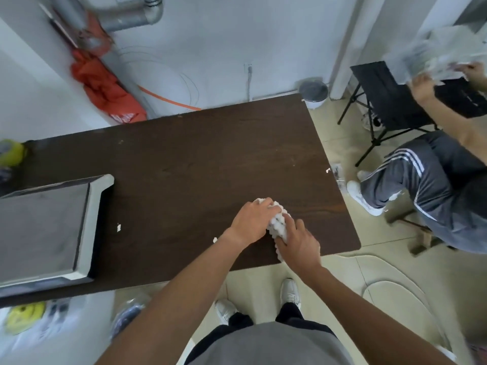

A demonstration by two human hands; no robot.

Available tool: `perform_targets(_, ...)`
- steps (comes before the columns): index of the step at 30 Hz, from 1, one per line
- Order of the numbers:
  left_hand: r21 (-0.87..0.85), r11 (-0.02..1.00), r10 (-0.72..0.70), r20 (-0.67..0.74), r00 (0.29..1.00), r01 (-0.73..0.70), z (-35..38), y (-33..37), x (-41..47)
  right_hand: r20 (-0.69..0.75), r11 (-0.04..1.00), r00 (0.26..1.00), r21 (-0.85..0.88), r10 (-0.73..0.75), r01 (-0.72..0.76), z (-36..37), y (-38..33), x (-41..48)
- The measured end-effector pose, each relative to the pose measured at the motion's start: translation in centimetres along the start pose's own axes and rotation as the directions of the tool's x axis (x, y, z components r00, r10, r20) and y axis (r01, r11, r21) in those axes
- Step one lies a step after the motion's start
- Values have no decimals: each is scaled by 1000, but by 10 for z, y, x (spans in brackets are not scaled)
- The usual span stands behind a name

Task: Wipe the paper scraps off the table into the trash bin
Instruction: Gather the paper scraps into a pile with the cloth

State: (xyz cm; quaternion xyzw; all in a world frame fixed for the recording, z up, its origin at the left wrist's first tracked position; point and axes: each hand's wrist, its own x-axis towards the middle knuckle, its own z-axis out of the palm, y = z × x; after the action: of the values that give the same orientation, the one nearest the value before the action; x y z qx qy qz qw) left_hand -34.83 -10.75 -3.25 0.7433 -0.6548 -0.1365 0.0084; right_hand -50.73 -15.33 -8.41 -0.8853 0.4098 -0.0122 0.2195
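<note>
Dark brown table (184, 154), near right part: one white wad (278, 225), bumpy, cloth or paper towel (blur leaves the material uncertain), with the left hand (250, 221) gripping it, fingers curled over its far end, and the right hand (297, 243) pressing on its near end, fingers fairly straight and slightly apart. Paper scraps (118, 227), three small white bits on the tabletop: one near a grey tray (101, 185) at left, one just left of the left wrist, one at the right edge. Trash bin (313, 92), round, on the floor just beyond the table's far right corner, well apart from both hands.
</note>
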Motion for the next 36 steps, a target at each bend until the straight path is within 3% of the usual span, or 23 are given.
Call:
perform_targets(6, -16, 994, -106, -30, 994, 105, -7, -45, -32, 45, 988, 989, -60, -143, 145, 11, -38, 25)
perform_targets(10, -2, 981, -193, -156, 969, 195, -16, -68, -40, 41, 930, 944, -165, -327, 329, -4, -50, 61)
perform_targets(17, -14, 892, -436, -288, 852, 452, -30, -123, -65, 61, 770, 851, -397, -521, 500, -7, -127, 131)
perform_targets(24, -83, 753, -654, -204, 728, 653, -2, -160, -126, 271, 609, 739, -432, -617, 666, 30, -199, 133)
perform_targets(29, -212, 701, -711, -131, 691, 681, 15, -156, -130, 318, 628, 750, -413, -580, 660, 44, -200, 121)
perform_targets(36, -154, 750, -659, -88, 747, 644, 20, -135, -125, 261, 690, 748, -289, -610, 663, 39, -165, 109)
